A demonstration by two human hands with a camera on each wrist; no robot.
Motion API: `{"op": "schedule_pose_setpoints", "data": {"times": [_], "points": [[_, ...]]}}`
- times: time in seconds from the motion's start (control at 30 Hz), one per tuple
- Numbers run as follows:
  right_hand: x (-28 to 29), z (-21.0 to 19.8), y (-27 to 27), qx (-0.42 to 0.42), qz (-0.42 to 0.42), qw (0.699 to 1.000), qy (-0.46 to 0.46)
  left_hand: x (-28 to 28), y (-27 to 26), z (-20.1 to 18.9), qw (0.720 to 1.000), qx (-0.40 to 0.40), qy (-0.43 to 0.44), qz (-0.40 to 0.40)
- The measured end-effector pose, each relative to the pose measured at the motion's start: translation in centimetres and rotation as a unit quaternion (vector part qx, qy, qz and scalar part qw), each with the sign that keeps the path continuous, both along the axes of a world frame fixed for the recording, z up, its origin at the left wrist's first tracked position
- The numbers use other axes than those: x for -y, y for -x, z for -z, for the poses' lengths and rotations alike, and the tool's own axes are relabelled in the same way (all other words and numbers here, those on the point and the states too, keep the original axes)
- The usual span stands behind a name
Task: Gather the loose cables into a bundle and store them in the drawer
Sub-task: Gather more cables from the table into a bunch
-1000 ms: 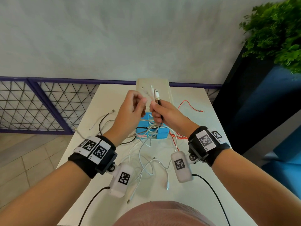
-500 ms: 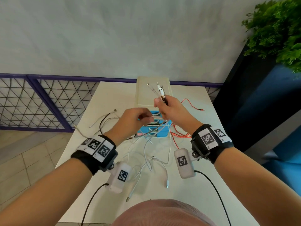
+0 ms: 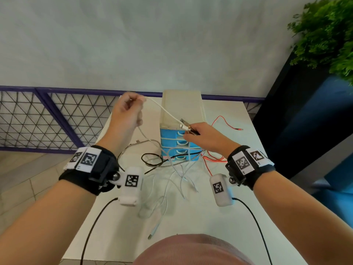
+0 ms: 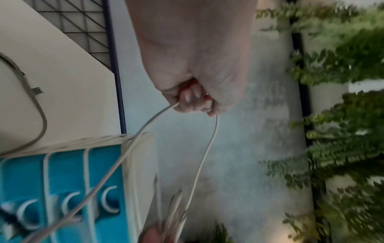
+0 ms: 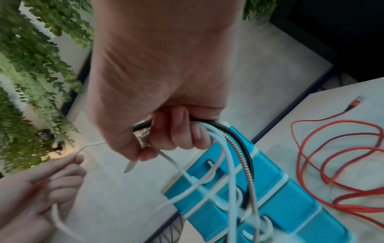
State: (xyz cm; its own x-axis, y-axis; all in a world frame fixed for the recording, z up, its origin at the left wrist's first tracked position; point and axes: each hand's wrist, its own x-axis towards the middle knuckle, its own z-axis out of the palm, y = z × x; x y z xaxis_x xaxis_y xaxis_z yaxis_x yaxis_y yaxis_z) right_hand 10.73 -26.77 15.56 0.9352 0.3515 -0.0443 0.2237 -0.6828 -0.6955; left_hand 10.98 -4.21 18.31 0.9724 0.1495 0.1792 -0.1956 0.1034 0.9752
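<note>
My right hand [image 3: 193, 131] grips the plug ends of several cables [image 5: 224, 148], white, black and braided silver, in front of the top blue drawer of a small drawer unit [image 3: 181, 109]. One white cable [image 3: 162, 109] runs taut from that fist up to my left hand [image 3: 131, 104], which is raised at the unit's left and pinches it [image 4: 158, 115]. The rest of the cables [image 3: 177, 175] hang down and trail over the white table [image 3: 219, 213]. All the blue drawers [image 3: 170, 143] look pushed in.
A red cable [image 3: 219, 157] lies loose on the table right of the unit, its plug [image 3: 238, 129] near the far right edge. A black cable [image 3: 150, 159] loops left of the unit. A dark planter with greenery [image 3: 324, 35] stands at the right. A purple mesh railing [image 3: 47, 119] runs behind.
My left hand has risen and swung out to the left, drawing one white cable taut. My right hand has come down with the plugs to the top drawer's front.
</note>
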Motion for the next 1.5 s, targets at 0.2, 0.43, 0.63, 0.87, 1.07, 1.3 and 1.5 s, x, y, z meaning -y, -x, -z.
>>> {"op": "schedule_pose_setpoints", "data": {"times": [0.2,0.43,0.63,0.87,1.07,1.3,1.5], "points": [[2.7,2.1,-0.4,-0.009,0.051,0.999,0.003,-4.5,-1.3,0.1,0.995,-0.066,-0.034,-0.070],[2.2,1.2,-0.2,0.012,0.062,0.998,0.025,-3.7,-1.4,4.9,0.827,-0.144,-0.542,0.045],[-0.3,0.5,0.0,0.037,0.046,0.998,0.021,3.2,0.1,3.9,0.795,0.044,-0.572,0.196],[-0.2,-1.1,0.1,0.043,0.029,0.999,-0.016,3.5,-0.6,2.1,0.822,0.089,-0.538,0.166],[1.6,-2.3,-0.5,0.054,0.050,0.997,0.004,0.9,-0.7,0.1,0.859,0.088,-0.492,0.112],[2.2,-5.1,-1.0,0.061,0.036,0.996,0.048,-0.7,0.1,-1.0,0.865,0.069,-0.493,0.055],[0.3,-4.3,-0.9,0.080,0.006,0.996,0.034,0.9,1.1,0.0,0.817,0.041,-0.547,0.178]]}}
